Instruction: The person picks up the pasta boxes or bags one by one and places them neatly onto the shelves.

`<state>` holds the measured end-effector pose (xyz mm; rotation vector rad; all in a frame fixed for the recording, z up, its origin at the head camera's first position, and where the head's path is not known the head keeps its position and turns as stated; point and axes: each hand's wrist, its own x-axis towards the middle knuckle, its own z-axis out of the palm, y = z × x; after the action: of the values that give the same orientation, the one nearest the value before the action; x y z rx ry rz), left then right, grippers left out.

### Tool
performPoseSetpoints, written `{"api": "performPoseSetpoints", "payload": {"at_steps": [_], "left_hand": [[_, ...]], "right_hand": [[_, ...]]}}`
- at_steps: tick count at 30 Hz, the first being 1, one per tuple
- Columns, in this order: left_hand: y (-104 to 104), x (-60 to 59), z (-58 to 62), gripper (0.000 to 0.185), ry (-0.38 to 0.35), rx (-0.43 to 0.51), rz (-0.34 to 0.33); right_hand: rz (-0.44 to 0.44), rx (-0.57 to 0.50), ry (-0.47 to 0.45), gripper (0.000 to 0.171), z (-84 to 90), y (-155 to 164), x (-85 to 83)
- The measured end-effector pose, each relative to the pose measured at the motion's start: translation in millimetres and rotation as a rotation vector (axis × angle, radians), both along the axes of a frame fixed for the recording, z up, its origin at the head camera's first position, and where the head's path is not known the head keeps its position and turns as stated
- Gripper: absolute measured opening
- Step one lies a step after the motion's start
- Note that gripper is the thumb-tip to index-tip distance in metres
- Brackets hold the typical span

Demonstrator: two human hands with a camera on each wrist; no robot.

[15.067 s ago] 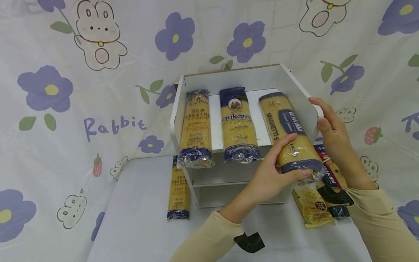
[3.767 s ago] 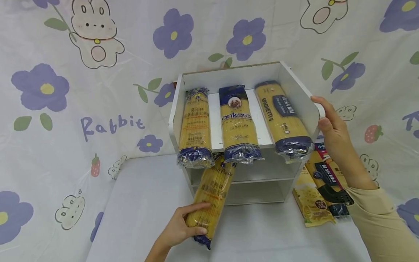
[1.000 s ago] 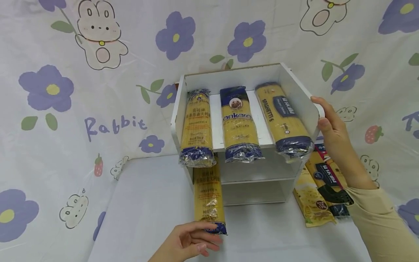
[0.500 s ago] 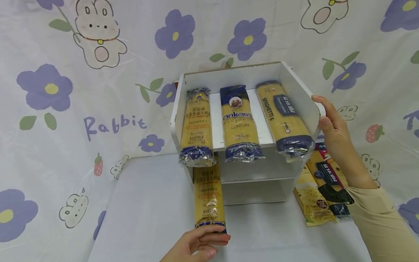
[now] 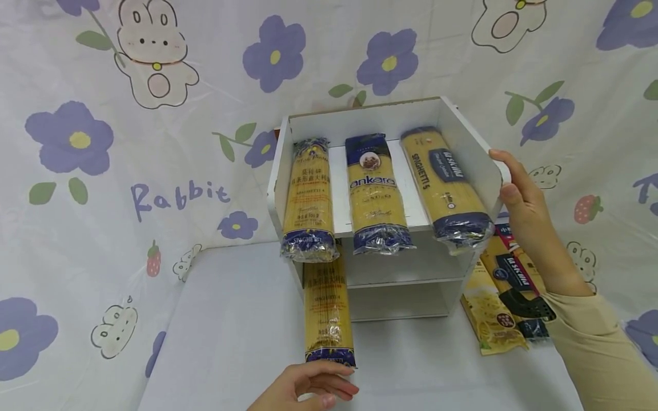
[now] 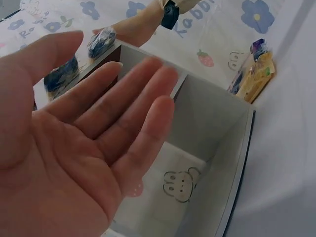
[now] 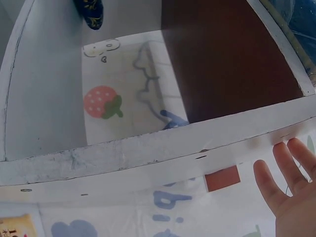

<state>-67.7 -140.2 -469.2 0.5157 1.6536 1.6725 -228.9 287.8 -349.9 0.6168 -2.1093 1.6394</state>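
Note:
A spaghetti pack (image 5: 329, 319) sticks out from the left side of the white shelf unit (image 5: 406, 279), below the top board; its far end is hidden. Just beyond its blue near end is my left hand (image 5: 308, 388), fingers extended and nothing held. The left wrist view shows that palm (image 6: 74, 153) bare. With thumb and index finger, my right hand (image 5: 526, 214) holds the front corner of the unit's right side panel. Other fingers (image 7: 284, 173) of that hand stretch out beside the panel. On top lie three spaghetti packs: left (image 5: 308, 200), ankara (image 5: 376, 197) and La Skilla (image 5: 446, 185).
Right of the unit, a yellow noodle pack (image 5: 493, 319) and a red-and-blue pasta pack (image 5: 514, 271) lie on the white table (image 5: 231, 319). A cloth printed with flowers and rabbits (image 5: 205, 85) hangs behind.
The La Skilla pack, held earlier, lies released on top. The left-hand pack went from the table to under the top board; my left hand let go and drew slightly back. My right hand stays put.

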Motion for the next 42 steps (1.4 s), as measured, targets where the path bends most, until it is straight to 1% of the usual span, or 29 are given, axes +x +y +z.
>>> {"api": "performPoseSetpoints", "payload": {"at_steps": [2, 4, 6, 7, 11, 14, 18, 20, 24, 28, 33, 35, 38, 42], "left_hand": [[-5.8, 0.4, -0.7, 0.045, -0.048, 0.008, -0.015], [-11.8, 0.2, -2.7, 0.049, -0.104, 0.019, -0.014], [-16.5, -2.3, -6.9, 0.052, -0.113, 0.032, 0.005], [-18.1, -4.1, -9.1, 0.052, -0.096, 0.030, 0.027], [-19.7, -13.5, -18.8, 0.048, 0.035, 0.037, 0.124], [-17.2, -19.7, -23.6, 0.047, 0.114, 0.043, 0.186], [-10.6, -27.1, -27.2, 0.051, 0.183, 0.014, 0.275], [-7.2, -30.4, -28.4, 0.052, 0.188, -0.001, 0.315], [-3.0, -34.6, -30.8, 0.054, 0.161, 0.007, 0.378], [-0.9, -37.6, -32.7, 0.062, 0.157, 0.043, 0.409], [0.2, -40.1, -32.8, 0.067, 0.161, 0.059, 0.427], [0.6, -41.1, -33.0, 0.066, 0.172, 0.046, 0.438], [1.8, -43.2, -34.1, 0.064, 0.194, 0.030, 0.462], [2.7, -47.4, -36.3, 0.063, 0.253, 0.031, 0.492]], "right_hand": [[-0.001, -0.001, 0.004, 0.052, -0.1, -0.2, 0.3], [-0.007, 0.000, 0.008, 0.052, 0.4, -0.6, 0.8], [-0.013, -0.007, 0.007, 0.053, 1.5, -1.4, 1.4], [-0.013, -0.006, 0.008, 0.054, 2.1, -1.5, 1.8], [-0.023, -0.011, 0.001, 0.053, 3.5, -1.9, 2.6], [-0.025, -0.008, -0.008, 0.053, 3.3, -2.1, 2.9], [-0.013, -0.001, -0.007, 0.053, 3.0, -2.6, 3.1], [-0.013, -0.001, -0.002, 0.053, 2.5, -2.4, 2.6], [-0.017, -0.027, -0.007, 0.057, 0.9, -1.5, 0.5], [-0.036, -0.032, -0.011, 0.057, 0.8, -1.0, 0.0], [-0.025, 0.000, -0.001, 0.053, 3.1, -0.9, 2.0], [-0.018, 0.010, 0.004, 0.052, 3.3, -1.0, 2.2], [-0.033, -0.002, -0.001, 0.054, 1.1, -1.0, 0.9], [-0.052, -0.023, -0.016, 0.060, -1.8, -1.5, -0.7]]}}
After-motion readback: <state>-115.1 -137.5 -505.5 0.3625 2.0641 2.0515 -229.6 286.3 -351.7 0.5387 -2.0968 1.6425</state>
